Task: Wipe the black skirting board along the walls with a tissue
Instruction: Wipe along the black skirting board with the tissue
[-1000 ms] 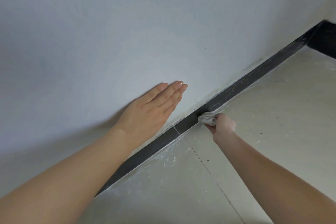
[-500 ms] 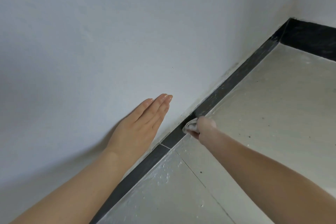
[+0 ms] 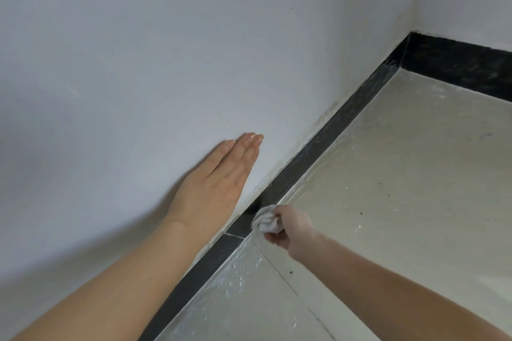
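Black skirting board: right hand, fist closed on crumpled white tissue, slid back toward joint; left hand flat, empty, bracing wall. Corner stretch unwiped.

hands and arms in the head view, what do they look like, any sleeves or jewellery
Both forearms are bare all the way to the frame edge: no sleeves show. The left hand has no ring, watch or bracelet, and its nails are short and glossy. The right hand and wrist also show no glove, watch or band. No markings are visible on either arm.
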